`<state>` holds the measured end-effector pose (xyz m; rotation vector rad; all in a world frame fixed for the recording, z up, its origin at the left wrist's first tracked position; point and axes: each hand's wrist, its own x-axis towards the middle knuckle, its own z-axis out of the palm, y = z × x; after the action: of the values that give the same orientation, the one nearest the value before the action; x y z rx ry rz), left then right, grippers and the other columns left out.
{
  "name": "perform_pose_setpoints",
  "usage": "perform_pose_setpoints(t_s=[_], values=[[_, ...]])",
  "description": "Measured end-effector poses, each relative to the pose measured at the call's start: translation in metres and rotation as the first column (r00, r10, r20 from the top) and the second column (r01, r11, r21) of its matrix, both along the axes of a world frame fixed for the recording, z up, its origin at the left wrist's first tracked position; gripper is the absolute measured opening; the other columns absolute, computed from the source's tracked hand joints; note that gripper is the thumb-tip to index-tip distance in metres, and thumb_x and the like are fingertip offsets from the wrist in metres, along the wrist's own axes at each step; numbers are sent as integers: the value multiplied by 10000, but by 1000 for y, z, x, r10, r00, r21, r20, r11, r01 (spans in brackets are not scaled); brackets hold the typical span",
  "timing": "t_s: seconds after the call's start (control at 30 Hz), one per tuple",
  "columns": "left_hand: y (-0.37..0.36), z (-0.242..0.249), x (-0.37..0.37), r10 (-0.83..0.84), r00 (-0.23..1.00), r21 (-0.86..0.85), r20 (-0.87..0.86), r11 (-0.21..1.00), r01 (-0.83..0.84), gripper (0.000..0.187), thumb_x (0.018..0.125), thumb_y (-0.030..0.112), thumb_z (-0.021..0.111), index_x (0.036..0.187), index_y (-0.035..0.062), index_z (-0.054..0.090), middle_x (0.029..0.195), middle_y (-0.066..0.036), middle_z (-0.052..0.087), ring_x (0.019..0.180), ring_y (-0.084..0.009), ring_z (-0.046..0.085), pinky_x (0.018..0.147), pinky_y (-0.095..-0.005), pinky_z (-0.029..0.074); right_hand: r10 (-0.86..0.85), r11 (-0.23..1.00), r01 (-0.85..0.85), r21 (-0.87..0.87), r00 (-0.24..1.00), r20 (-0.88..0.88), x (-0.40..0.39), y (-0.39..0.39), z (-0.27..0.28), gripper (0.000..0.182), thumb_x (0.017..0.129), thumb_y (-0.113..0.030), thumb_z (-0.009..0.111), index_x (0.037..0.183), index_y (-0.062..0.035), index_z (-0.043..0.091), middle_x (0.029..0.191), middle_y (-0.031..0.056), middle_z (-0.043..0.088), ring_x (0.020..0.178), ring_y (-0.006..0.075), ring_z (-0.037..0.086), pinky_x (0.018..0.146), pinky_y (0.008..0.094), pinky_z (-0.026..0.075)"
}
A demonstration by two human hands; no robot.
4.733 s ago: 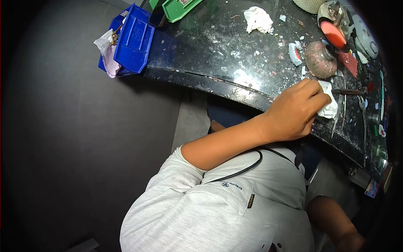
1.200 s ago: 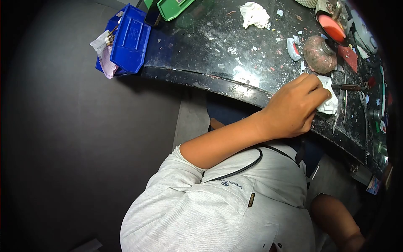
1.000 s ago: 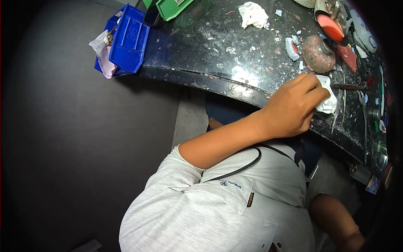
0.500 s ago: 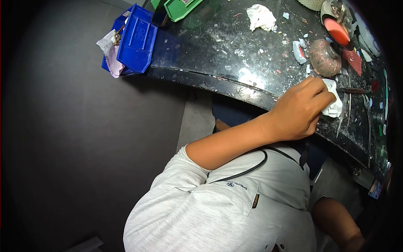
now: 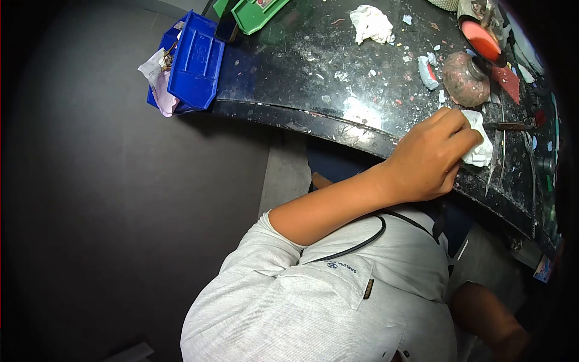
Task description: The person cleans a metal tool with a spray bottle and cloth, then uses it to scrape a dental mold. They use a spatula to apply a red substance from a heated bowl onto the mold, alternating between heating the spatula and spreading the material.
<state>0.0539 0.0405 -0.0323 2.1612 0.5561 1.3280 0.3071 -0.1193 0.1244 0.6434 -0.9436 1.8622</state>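
Note:
My left hand (image 5: 431, 154) rests at the bench's front edge, fingers curled together on a crumpled white tissue (image 5: 476, 145). Part of the tissue sticks out past the fingertips; whatever else lies under the fingers is hidden. Right beside it lies a tool with a brown handle (image 5: 512, 127), and slim metal tools (image 5: 532, 172) lie farther right. A round, pink-stained pot with a short neck (image 5: 465, 79) stands just beyond the hand. Of my right side only a bare, shadowed arm (image 5: 485, 317) shows at the lower right; I cannot see the hand.
The black bench top (image 5: 283, 78) carries scattered crumbs. Another crumpled white tissue (image 5: 371, 24), a white-and-red piece (image 5: 428, 73), a pink-red sheet (image 5: 506, 83) and a dish of pink-red material (image 5: 481, 37) lie there. Blue bin (image 5: 196, 66) and green bin (image 5: 259, 15) stand at left.
The view has shifted very slightly. My left hand stays on the tissue in almost the same pose.

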Motion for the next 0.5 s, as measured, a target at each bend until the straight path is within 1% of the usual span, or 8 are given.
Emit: perform_pose_setpoints(t_s=[0.2,0.23,0.3,0.33,0.37,0.4,0.43,0.5], values=[[0,0,0,3,1000,1,-2,1000,-3,433,655,-118,634,1068,8,666,944,-140,579,888,-350,597,764,-424,517,-56,979,61,-195,998,34,17,-22,2,294,1026,-41,467,1130,21,735,1086,165,753,1007,233,739,914,355,586],[0,0,0,3,1000,2,-1,1000,-3,433,655,-118,634,1068,8,666,944,-140,579,888,-350,597,764,-424,517,-55,979,61,-194,998,34,14,-24,-3,294,1026,-41,467,1130,21,735,1086,165,753,1007,233,739,914,355,586],[0,0,0,-1,1000,-7,5,1000,1,429,656,-118,632,1065,8,669,945,-140,580,896,-350,598,770,-421,517,-237,968,211,-137,948,-213,1,-26,-13,284,1030,-68,495,1133,13,747,1103,147,755,1009,227,736,937,347,578],[0,0,0,2,1000,-5,7,1000,-2,429,656,-118,632,1065,8,669,945,-140,580,896,-350,598,770,-421,517,-234,969,208,-136,949,-212,3,-19,-11,284,1030,-68,495,1133,13,747,1103,147,755,1009,227,736,937,347,578],[-1,0,0,2,1000,-10,3,1000,-2,430,655,-118,631,1064,8,670,946,-140,581,900,-349,599,773,-421,518,55,991,-72,-113,987,-149,7,-5,-9,287,1026,-63,493,1138,8,748,1125,147,749,1020,227,732,947,355,574],[-1,-1,0,2,1000,-15,-1,1000,-2,432,653,-118,630,1064,8,670,947,-140,582,904,-349,599,776,-421,518,340,931,-347,-111,937,-80,9,2,-7,290,1023,-59,491,1142,3,749,1147,146,743,1031,227,727,956,362,570],[0,-1,0,4,1000,-15,3,1000,-4,432,653,-118,630,1064,8,670,947,-140,582,904,-349,599,776,-421,518,342,930,-349,-112,936,-77,9,2,-6,290,1023,-59,491,1142,3,749,1147,146,743,1031,227,727,956,362,570],[-1,-1,0,3,1000,-11,-2,1000,-3,433,652,-118,630,1065,9,670,947,-140,583,906,-350,599,777,-422,518,278,952,-287,-103,956,-90,5,2,-5,292,1022,-57,489,1143,1,749,1155,146,739,1037,228,725,955,365,571]])
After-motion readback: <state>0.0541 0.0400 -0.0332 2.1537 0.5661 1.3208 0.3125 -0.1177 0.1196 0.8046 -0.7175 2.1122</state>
